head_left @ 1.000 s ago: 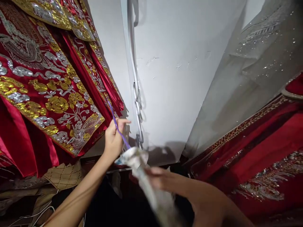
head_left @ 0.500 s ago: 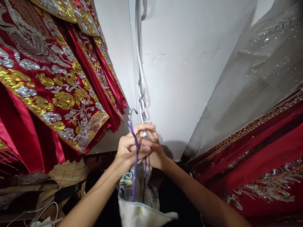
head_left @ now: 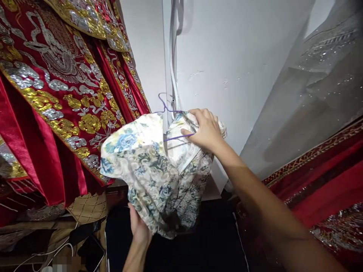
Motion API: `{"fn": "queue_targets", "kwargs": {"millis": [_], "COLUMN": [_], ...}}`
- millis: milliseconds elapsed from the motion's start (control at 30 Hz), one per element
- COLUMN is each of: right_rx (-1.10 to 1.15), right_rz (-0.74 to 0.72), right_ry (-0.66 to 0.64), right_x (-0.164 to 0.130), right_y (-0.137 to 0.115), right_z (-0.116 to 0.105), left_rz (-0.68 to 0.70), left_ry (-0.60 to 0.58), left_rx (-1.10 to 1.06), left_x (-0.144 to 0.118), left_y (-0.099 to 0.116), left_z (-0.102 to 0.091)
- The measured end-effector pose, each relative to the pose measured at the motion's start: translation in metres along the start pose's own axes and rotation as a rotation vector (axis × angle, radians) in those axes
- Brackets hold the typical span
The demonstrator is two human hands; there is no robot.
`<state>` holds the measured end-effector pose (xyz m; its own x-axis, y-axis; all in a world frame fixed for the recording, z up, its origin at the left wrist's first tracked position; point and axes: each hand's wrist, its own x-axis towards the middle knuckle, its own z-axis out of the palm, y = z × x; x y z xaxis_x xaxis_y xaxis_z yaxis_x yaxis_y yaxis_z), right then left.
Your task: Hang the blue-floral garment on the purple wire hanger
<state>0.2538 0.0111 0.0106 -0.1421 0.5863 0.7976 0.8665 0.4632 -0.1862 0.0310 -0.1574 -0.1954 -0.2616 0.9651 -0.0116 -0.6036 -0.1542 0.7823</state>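
A cream garment with a blue and green floral print (head_left: 153, 170) hangs on a thin purple wire hanger (head_left: 166, 107) in front of a white wall. My right hand (head_left: 205, 128) grips the garment's right shoulder together with the hanger's wire. My left hand (head_left: 138, 226) holds the garment's lower hem from below. The hanger's hook points up beside a white cable on the wall.
Red robes with gold and silver embroidery (head_left: 56, 94) hang on the left. A grey sequinned cloth (head_left: 312, 75) and another red embroidered garment (head_left: 326, 189) hang on the right. A white wall (head_left: 227, 56) stands behind. A phone (head_left: 90, 251) and white cables lie at the lower left.
The hanger with the garment has risen, and the garment now hangs spread out. My left hand has dropped from the hanger to the hem. My right hand has moved up to the shoulder.
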Motion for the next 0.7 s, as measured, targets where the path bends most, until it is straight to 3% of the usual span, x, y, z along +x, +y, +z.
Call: {"fn": "queue_targets", "kwargs": {"millis": [133, 300, 400, 533, 633, 700], "right_rx": [-0.069, -0.009, 0.223, 0.759, 0.961, 1.059], "right_rz": [0.065, 0.095, 0.209, 0.624, 0.827, 0.823], "right_ry": [0.081, 0.042, 0.088, 0.151, 0.024, -0.112], "right_x": [-0.011, -0.058, -0.105, -0.187, -0.239, -0.257], "right_y": [0.009, 0.011, 0.006, -0.023, -0.051, -0.064], "right_z": [0.001, 0.007, 0.025, 0.060, 0.074, 0.075], "left_rz": [-0.109, -0.106, -0.168, -0.223, -0.212, -0.221], "left_ry": [0.174, 0.287, 0.408, 0.458, 0.403, 0.363], "left_rx": [0.142, 0.327, 0.312, 0.337, 0.335, 0.296], "left_x": [-0.020, -0.016, -0.013, -0.014, -0.016, -0.018], "left_y": [-0.036, -0.060, -0.070, -0.077, -0.075, -0.072], "left_z": [-0.016, -0.021, -0.029, -0.035, -0.032, -0.030]}}
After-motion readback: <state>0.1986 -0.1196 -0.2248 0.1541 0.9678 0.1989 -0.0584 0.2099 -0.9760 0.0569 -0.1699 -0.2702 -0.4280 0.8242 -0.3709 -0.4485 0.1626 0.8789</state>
